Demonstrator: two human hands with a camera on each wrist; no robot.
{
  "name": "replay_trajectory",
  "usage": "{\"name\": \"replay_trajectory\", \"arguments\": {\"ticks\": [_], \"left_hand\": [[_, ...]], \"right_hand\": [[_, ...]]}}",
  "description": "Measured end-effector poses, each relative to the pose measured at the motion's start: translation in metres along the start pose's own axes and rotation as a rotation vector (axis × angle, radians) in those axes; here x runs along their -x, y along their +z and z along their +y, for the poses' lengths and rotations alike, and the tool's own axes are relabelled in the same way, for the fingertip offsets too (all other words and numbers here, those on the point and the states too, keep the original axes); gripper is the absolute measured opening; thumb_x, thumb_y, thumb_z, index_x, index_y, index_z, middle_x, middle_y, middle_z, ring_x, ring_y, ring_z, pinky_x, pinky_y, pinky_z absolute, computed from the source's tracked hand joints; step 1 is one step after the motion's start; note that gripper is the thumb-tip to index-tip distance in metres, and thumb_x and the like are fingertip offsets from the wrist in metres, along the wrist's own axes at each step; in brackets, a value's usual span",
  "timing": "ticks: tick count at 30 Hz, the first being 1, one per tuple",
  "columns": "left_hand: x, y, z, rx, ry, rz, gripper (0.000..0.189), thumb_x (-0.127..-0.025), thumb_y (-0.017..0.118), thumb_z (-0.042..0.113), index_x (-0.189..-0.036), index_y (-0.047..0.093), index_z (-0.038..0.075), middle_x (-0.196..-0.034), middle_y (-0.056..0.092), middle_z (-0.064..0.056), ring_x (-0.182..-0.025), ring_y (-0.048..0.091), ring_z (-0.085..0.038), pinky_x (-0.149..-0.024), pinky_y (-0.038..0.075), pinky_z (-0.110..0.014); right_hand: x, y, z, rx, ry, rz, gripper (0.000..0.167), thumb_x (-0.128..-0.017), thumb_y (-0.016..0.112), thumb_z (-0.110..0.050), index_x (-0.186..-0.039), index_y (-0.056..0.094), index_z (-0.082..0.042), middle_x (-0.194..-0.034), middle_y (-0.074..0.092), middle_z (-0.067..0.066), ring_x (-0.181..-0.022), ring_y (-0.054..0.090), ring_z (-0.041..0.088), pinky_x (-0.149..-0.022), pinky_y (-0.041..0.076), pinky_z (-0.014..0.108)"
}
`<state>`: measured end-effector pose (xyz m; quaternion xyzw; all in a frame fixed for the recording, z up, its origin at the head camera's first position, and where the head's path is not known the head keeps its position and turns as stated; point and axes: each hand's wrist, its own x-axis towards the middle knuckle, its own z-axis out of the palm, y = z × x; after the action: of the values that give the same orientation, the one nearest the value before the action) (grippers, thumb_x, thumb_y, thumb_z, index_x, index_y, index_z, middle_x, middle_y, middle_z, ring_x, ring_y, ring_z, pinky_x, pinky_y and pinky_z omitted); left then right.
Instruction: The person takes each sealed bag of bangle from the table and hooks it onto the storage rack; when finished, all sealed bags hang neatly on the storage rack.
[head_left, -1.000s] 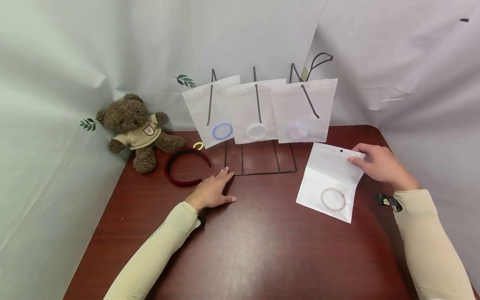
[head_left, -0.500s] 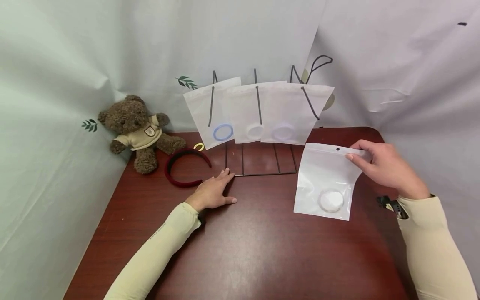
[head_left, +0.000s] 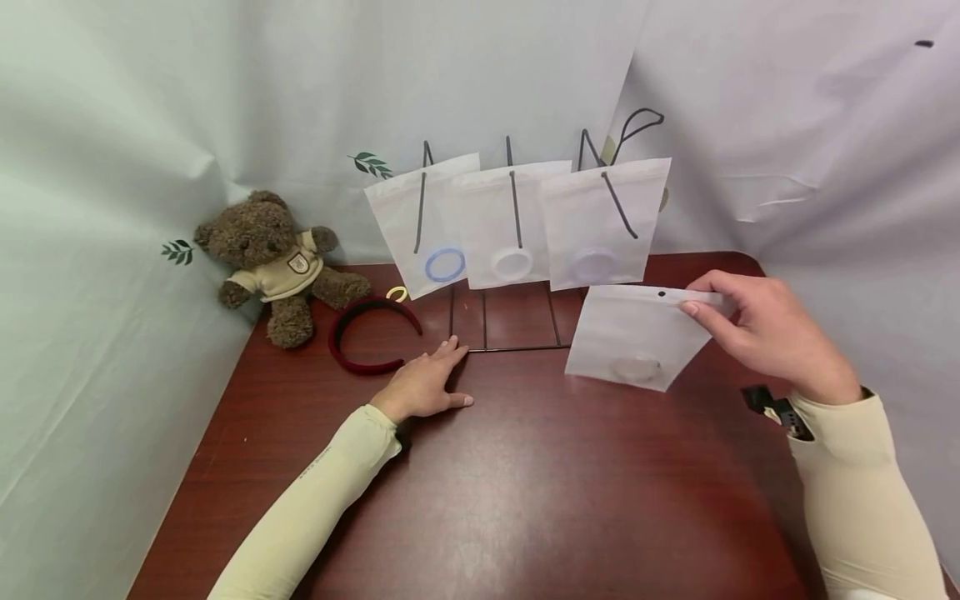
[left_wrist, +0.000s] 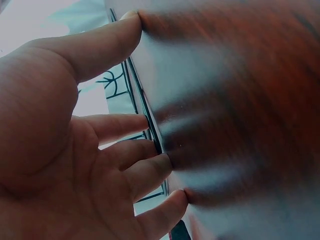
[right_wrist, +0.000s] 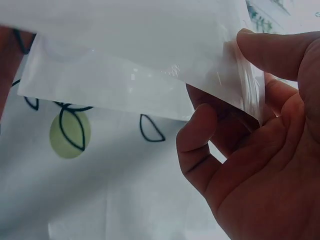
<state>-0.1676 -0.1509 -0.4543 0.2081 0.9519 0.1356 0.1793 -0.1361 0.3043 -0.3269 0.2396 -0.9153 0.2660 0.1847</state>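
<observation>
My right hand (head_left: 772, 333) pinches the top right corner of a white zip bag (head_left: 630, 329) between thumb and fingers. The bag hangs tilted above the table, its hole at the top edge and a faint ring showing through near the bottom. In the right wrist view the thumb presses on the bag's sealed strip (right_wrist: 247, 85). My left hand (head_left: 423, 383) lies with fingers spread, fingertips touching the table beside the front bar of a black wire rack (head_left: 517, 348). Three white bags hang from the rack's prongs: one with a blue ring (head_left: 445, 265), one whitish, one pale purple.
A brown teddy bear (head_left: 262, 258) in a cream shirt sits at the back left. Near the left hand lie a dark red headband (head_left: 345, 350) and a small yellow ring (head_left: 397, 294). White cloth (head_left: 525, 67) walls the table's back and sides.
The right hand has shifted left and the bag has swung up and left, nearer the rack. The rightmost hanging bag swung left, then back right. The left hand stays put.
</observation>
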Motion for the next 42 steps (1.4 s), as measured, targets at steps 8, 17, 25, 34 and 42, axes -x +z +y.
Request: {"name": "replay_trajectory", "arguments": {"ticks": [8, 17, 25, 34, 42], "left_hand": [[0.000, 0.000, 0.001, 0.003, -0.003, -0.006, 0.092, -0.095, 0.077, 0.051, -0.167, 0.034, 0.015, -0.177, 0.021, -0.014, -0.157, 0.036, -0.040, -0.125, 0.033, -0.062], [-0.001, 0.000, 0.001, -0.002, -0.004, -0.004, 0.092, -0.094, 0.077, 0.052, -0.167, 0.035, 0.015, -0.176, 0.022, -0.015, -0.157, 0.037, -0.038, -0.126, 0.033, -0.061], [0.000, 0.000, 0.002, 0.001, -0.006, 0.000, 0.092, -0.094, 0.078, 0.051, -0.167, 0.035, 0.014, -0.176, 0.022, -0.014, -0.156, 0.038, -0.040, -0.125, 0.034, -0.061], [-0.001, 0.002, 0.000, 0.006, -0.010, 0.000, 0.092, -0.094, 0.078, 0.052, -0.167, 0.035, 0.016, -0.177, 0.021, -0.012, -0.156, 0.038, -0.040, -0.124, 0.034, -0.062], [-0.001, 0.003, -0.001, 0.005, -0.012, 0.004, 0.092, -0.094, 0.077, 0.052, -0.167, 0.034, 0.016, -0.177, 0.021, -0.011, -0.157, 0.037, -0.040, -0.124, 0.034, -0.062]], "right_hand": [[-0.015, 0.004, -0.017, -0.038, -0.082, 0.048, 0.024, -0.085, 0.087, -0.004, -0.095, 0.077, -0.023, -0.084, 0.069, -0.016, -0.063, 0.051, -0.006, -0.062, 0.044, 0.013], [-0.033, 0.017, -0.033, -0.065, -0.164, 0.120, 0.018, -0.084, 0.087, -0.007, -0.094, 0.078, -0.020, -0.083, 0.073, -0.012, -0.057, 0.050, -0.006, -0.057, 0.043, 0.014], [-0.054, 0.027, -0.050, -0.119, -0.209, 0.121, 0.013, -0.088, 0.084, -0.008, -0.091, 0.077, -0.018, -0.078, 0.071, -0.011, -0.056, 0.050, -0.003, -0.055, 0.042, 0.015], [-0.078, 0.043, -0.066, -0.124, -0.249, 0.096, 0.005, -0.095, 0.078, -0.012, -0.092, 0.075, -0.015, -0.080, 0.070, -0.007, -0.062, 0.049, 0.003, -0.059, 0.040, 0.018], [-0.094, 0.060, -0.076, -0.136, -0.303, 0.085, 0.002, -0.097, 0.075, -0.009, -0.096, 0.076, -0.010, -0.087, 0.075, -0.002, -0.070, 0.055, 0.009, -0.067, 0.040, 0.022]]}}
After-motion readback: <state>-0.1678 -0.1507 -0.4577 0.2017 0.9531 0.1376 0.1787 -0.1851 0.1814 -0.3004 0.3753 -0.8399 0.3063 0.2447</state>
